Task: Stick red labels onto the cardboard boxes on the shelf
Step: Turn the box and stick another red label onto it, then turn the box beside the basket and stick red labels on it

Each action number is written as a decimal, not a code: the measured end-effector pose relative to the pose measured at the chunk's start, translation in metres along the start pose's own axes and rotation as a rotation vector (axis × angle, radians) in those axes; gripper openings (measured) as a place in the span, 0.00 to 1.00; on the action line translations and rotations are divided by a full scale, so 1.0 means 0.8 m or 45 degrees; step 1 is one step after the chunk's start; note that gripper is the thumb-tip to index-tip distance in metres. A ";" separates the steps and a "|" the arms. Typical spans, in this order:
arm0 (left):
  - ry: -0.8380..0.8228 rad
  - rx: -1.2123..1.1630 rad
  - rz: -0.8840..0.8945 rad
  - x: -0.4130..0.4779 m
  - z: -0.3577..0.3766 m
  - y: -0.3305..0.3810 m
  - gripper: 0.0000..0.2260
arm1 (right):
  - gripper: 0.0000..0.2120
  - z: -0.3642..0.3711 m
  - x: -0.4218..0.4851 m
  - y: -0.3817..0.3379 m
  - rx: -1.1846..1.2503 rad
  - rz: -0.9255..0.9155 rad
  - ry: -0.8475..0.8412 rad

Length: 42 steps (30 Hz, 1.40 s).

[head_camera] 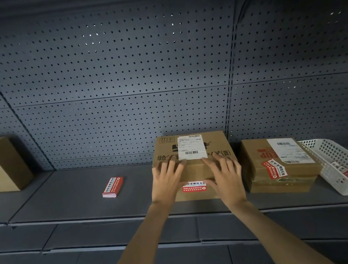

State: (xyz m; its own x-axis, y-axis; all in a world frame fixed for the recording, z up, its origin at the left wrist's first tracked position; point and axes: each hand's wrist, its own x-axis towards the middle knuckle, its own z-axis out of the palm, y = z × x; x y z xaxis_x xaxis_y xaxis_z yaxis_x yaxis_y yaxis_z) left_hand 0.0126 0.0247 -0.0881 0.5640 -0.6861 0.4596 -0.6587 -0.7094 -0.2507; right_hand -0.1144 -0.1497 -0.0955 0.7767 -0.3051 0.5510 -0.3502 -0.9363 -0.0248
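A cardboard box (195, 172) with a white shipping slip stands in the middle of the dark shelf (73, 197). A red label (194, 187) is stuck over its front top edge. My left hand (167, 180) and my right hand (226, 176) both lie flat on the box top with fingers spread, on either side of the label. A stack of red labels (112, 187) lies on the shelf to the left. To the right sits a second box (278, 168) with a red label (274, 168) on its top.
A white perforated plastic basket (346, 166) at the far right holds a label backing. A third cardboard box (2, 164) stands at the far left. A grey pegboard wall (120, 73) backs the shelf.
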 end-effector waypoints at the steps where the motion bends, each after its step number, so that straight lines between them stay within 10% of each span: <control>1: 0.021 -0.002 0.033 0.000 0.002 -0.006 0.41 | 0.39 0.000 0.001 0.004 0.002 -0.013 -0.014; 19: -0.035 -0.485 0.094 0.009 -0.027 -0.041 0.21 | 0.32 -0.025 0.009 0.028 0.286 -0.062 -0.259; 25: 0.140 -0.912 -0.566 0.026 -0.036 -0.045 0.11 | 0.15 -0.051 0.022 0.052 0.752 0.363 0.080; 28: -0.137 -1.267 -0.890 0.027 -0.032 -0.048 0.16 | 0.17 -0.059 0.024 0.057 0.978 0.710 -0.048; 42: -0.181 -1.306 -0.914 0.021 -0.018 -0.051 0.13 | 0.14 -0.037 0.028 0.060 1.144 0.693 -0.154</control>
State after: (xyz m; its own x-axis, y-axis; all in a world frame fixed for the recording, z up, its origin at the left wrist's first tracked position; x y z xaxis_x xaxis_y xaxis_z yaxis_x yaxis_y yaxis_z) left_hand 0.0421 0.0446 -0.0580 0.9611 -0.2551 0.1059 -0.2289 -0.5212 0.8221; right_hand -0.1292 -0.1965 -0.0593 0.6959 -0.6914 0.1944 -0.1892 -0.4376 -0.8791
